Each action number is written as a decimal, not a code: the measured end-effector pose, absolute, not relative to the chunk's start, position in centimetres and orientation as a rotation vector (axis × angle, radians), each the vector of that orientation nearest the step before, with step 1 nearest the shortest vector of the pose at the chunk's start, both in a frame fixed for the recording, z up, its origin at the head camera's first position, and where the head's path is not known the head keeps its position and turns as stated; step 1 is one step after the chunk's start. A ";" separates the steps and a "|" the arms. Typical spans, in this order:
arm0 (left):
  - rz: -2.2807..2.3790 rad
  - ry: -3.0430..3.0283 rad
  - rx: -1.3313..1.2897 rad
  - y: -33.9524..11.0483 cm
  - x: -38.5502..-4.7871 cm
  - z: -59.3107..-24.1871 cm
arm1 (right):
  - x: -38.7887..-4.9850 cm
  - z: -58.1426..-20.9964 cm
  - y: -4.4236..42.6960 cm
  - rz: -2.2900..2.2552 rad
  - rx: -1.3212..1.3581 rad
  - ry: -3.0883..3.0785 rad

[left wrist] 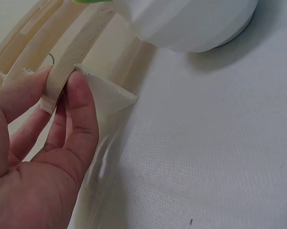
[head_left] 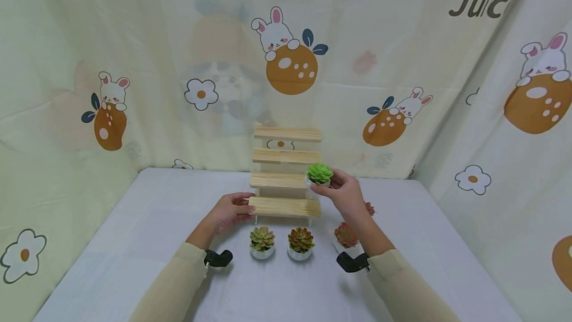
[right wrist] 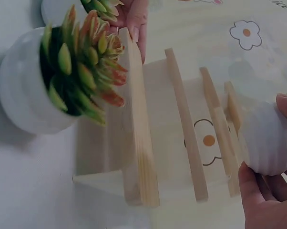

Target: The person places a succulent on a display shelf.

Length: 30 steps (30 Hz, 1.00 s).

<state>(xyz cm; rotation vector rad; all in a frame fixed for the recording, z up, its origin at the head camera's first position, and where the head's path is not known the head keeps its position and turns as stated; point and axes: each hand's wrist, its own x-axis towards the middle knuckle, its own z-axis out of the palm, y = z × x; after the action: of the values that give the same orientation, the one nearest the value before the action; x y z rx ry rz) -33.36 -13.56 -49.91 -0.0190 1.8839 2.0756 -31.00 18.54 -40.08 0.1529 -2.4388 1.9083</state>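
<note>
A small wooden stepped shelf with several tiers stands towards the back of the table. My left hand pinches the left end of its lowest board, thumb on one face and fingers on the other. In my right hand is a potted green succulent, held by its white ribbed pot between thumb and fingers. The pot is raised near the right end of the shelf's middle tiers; whether it touches a board I cannot tell.
In front of the shelf stand a pale green potted succulent and a red-green one. A reddish potted succulent is partly behind my right forearm, with another reddish plant beyond. A printed curtain hangs behind the table.
</note>
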 end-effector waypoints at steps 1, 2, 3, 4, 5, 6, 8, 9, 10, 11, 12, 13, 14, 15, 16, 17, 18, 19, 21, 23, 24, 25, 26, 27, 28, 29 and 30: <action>2.077 1.882 -0.017 -13.6 -33.4 -50.0 | -31.1 -40.0 18.3 1.924 0.157 -2.433; 2.077 1.883 -0.017 -13.6 -33.4 -50.0 | -31.3 -39.8 18.0 1.930 0.159 -2.430; 2.076 1.884 -0.015 -13.6 -33.3 -50.0 | -31.4 -39.7 17.8 1.934 0.161 -2.426; 2.075 1.885 -0.015 -13.6 -33.3 -50.0 | -31.6 -39.6 17.5 1.935 0.165 -2.423; 2.075 1.885 -0.016 -13.6 -33.3 -50.0 | -31.7 -39.4 17.3 1.938 0.171 -2.421; 2.075 1.886 -0.017 -13.6 -33.3 -49.9 | -31.9 -39.3 17.0 1.945 0.177 -2.415; 2.072 1.889 -0.019 -13.6 -33.2 -49.9 | -32.2 -39.0 16.5 1.946 0.196 -2.407; 2.074 1.888 -0.019 -13.6 -33.2 -49.8 | -32.4 -38.8 16.3 1.946 0.205 -2.401; 2.074 1.888 -0.017 -13.6 -33.2 -49.8 | -32.6 -38.7 16.1 1.949 0.211 -2.393; 2.075 1.886 -0.017 -13.6 -33.2 -49.8 | -32.8 -38.6 15.9 1.956 0.218 -2.380; 2.074 1.887 -0.015 -13.6 -33.2 -49.8 | -32.9 -38.5 15.7 1.957 0.225 -2.371; 2.075 1.886 -0.014 -13.6 -33.2 -49.8 | -33.1 -38.4 15.5 1.957 0.228 -2.364; 2.076 1.884 -0.014 -13.6 -33.2 -49.8 | -33.3 -38.3 15.3 1.957 0.232 -2.356; 2.077 1.883 -0.014 -13.6 -33.2 -49.8 | -33.4 -38.2 15.1 1.961 0.237 -2.347; 2.077 1.884 -0.014 -13.6 -33.2 -49.8 | -33.7 -38.1 14.8 1.962 0.245 -2.341; 2.078 1.886 -0.015 -13.6 -33.2 -49.7 | -33.9 -38.0 14.6 1.961 0.256 -2.337; 2.079 1.885 -0.018 -13.6 -33.2 -49.7 | -34.1 -37.9 14.3 1.954 0.260 -2.337; 2.080 1.882 -0.019 -13.6 -33.2 -49.7 | -34.2 -37.8 14.1 1.954 0.267 -2.332; 2.080 1.882 -0.013 -13.7 -33.2 -49.7 | -34.6 -37.6 13.7 1.958 0.283 -2.322; 2.084 1.877 -0.014 -13.7 -33.3 -49.7 | -35.1 -37.3 13.3 1.959 0.294 -2.316; 2.085 1.874 -0.009 -13.7 -33.3 -49.7 | -35.3 -37.2 13.1 1.961 0.296 -2.312; 2.084 1.874 -0.008 -13.7 -33.3 -49.8 | -35.5 -37.1 12.9 1.963 0.297 -2.311; 2.083 1.876 -0.005 -13.8 -33.4 -49.8 | -35.8 -36.9 12.7 1.959 0.294 -2.316; 2.081 1.877 -0.001 -13.8 -33.4 -49.8 | -36.0 -36.8 12.5 1.955 0.291 -2.320; 2.081 1.876 -0.003 -13.8 -33.4 -49.8 | -36.3 -36.6 12.3 1.951 0.290 -2.324; 2.078 1.877 0.002 -13.8 -33.4 -49.9 | -36.6 -36.5 12.1 1.946 0.288 -2.328; 2.076 1.880 0.012 -13.8 -33.4 -49.9 | -36.8 -36.3 11.9 1.942 0.288 -2.331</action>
<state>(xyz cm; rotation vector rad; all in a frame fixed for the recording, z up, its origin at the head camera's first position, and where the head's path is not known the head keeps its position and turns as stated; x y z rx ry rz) -33.39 -13.82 -49.91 0.0124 1.8800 2.0756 -36.77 11.86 -36.32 0.2877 -2.3306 1.9423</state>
